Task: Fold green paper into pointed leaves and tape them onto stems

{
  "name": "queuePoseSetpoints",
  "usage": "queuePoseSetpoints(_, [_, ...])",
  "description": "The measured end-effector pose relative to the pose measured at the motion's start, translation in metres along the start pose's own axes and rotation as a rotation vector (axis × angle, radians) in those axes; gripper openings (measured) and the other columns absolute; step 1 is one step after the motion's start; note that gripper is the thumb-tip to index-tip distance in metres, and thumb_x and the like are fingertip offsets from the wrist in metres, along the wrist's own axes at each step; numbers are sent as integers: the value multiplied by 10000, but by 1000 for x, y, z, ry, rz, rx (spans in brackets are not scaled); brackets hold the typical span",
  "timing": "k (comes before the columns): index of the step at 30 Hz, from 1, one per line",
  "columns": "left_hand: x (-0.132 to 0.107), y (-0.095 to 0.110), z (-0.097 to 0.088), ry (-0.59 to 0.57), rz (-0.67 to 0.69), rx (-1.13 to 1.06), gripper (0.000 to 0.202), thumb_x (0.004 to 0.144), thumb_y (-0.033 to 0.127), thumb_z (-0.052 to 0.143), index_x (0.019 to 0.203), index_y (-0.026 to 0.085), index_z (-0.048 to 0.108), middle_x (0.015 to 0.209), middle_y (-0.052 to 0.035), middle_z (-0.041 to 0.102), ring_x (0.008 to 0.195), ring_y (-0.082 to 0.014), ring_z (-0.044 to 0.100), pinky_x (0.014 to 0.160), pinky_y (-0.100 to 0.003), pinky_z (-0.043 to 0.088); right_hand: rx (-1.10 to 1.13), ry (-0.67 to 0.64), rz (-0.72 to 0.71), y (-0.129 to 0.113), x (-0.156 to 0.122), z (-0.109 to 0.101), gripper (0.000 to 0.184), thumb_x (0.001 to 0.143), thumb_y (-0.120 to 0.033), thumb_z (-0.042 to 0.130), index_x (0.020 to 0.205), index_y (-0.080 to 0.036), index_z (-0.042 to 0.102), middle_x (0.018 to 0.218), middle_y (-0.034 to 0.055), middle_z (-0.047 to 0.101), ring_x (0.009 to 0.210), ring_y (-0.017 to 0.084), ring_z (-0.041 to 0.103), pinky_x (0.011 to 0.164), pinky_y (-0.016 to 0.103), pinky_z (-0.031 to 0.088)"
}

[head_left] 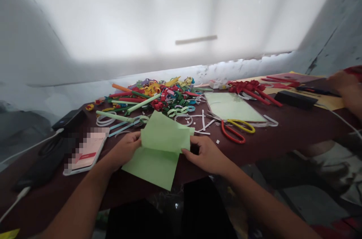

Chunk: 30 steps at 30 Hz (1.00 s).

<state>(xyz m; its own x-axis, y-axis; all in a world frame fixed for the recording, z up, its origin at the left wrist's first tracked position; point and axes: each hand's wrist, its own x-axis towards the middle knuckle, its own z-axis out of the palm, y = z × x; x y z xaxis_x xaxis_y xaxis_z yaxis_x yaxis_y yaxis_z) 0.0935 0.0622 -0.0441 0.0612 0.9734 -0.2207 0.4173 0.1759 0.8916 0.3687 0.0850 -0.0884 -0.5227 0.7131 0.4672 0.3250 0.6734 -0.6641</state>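
A light green sheet of paper [162, 148] is folded over at the near edge of the dark brown table [294, 127]. My left hand [124, 150] pinches its left side, fingers closed on the fold. My right hand [205, 154] grips its right side, thumb on top of the paper. The lower part of the sheet hangs past the table edge toward me.
Scissors [236, 130] with red and yellow handles lie right of my hands, beside another green sheet [232, 106]. A heap of coloured paper rolls and curls [158, 97] fills the back. A phone [86, 150] lies at left. Another person's hand [349, 90] is far right.
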Motion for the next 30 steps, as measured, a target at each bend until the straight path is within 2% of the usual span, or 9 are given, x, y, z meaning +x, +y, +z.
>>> queuePoseSetpoints(7, [-3, -5, -8, -5, 45, -79, 323, 976, 425, 598, 1144, 151, 624, 955, -28, 681, 705, -121, 638, 646, -290, 558, 107, 67, 128, -2, 5, 4, 359, 947, -416, 564, 670, -189, 595, 651, -18, 595, 632, 150, 528, 613, 257, 401])
queuePoseSetpoints(12, [-3, -7, -9, 25, 121, -51, 373, 898, 461, 677, 1097, 147, 644, 941, -43, 719, 731, -151, 676, 688, -310, 558, 163, 82, 152, -2, 5, 7, 269, 901, -404, 642, 735, -196, 600, 690, -10, 610, 653, 152, 527, 631, 272, 383])
queuePoseSetpoints(15, [-1, -9, -10, 111, 190, -19, 545, 794, 503, 733, 1205, 167, 611, 1052, -100, 746, 885, -247, 728, 758, -350, 572, 196, 95, 153, -4, 4, 6, 252, 925, -411, 611, 782, -204, 589, 695, -14, 599, 657, 152, 519, 634, 275, 384])
queuePoseSetpoints(18, [-1, -10, -12, 283, 316, 52, 679, 807, 539, 667, 1376, 202, 512, 1401, -158, 610, 1216, -326, 632, 983, -434, 515, 231, 160, 156, -2, 5, 4, 313, 954, -462, 563, 770, -215, 509, 661, -42, 496, 628, 134, 449, 603, 260, 363])
queuePoseSetpoints(21, [-2, -5, -9, 303, 460, 182, 617, 736, 558, 719, 1243, 212, 662, 1524, -135, 511, 1423, -361, 438, 1189, -467, 318, 266, 236, 154, 6, 8, 4, 363, 992, -531, 478, 808, -219, 484, 647, -59, 442, 586, 121, 417, 557, 241, 366])
queuePoseSetpoints(24, [-4, 8, 0, 205, 528, 331, 363, 712, 485, 769, 980, 241, 792, 1377, -118, 648, 1361, -371, 502, 1184, -471, 331, 255, 332, 130, 13, 10, 6, 396, 1009, -581, 417, 882, -218, 512, 664, -39, 518, 579, 140, 500, 561, 260, 442])
queuePoseSetpoints(27, [-12, 27, 11, 190, 576, 442, 286, 869, 449, 618, 984, 258, 797, 1259, -108, 709, 1239, -335, 590, 1109, -469, 419, 180, 530, 91, 7, 5, 8, 404, 984, -579, 481, 1123, -205, 546, 981, 94, 665, 953, 260, 650, 855, 428, 525])
queuePoseSetpoints(29, [-26, 40, 18, 198, 616, 506, 298, 906, 418, 573, 1070, 272, 775, 1246, -92, 709, 1235, -320, 582, 1109, -459, 415, 69, 575, -23, -6, -2, 9, 552, 888, -552, 668, 1303, -216, 529, 1307, 177, 610, 1297, 348, 527, 1094, 541, 384])
queuePoseSetpoints(30, [-35, 44, 22, 183, 640, 539, 283, 909, 402, 575, 1087, 291, 766, 1261, -72, 703, 1256, -308, 569, 1129, -442, 395, -63, 512, -155, -14, -5, 10, 642, 838, -534, 740, 1360, -227, 529, 1409, 194, 564, 1378, 385, 461, 1147, 575, 318])
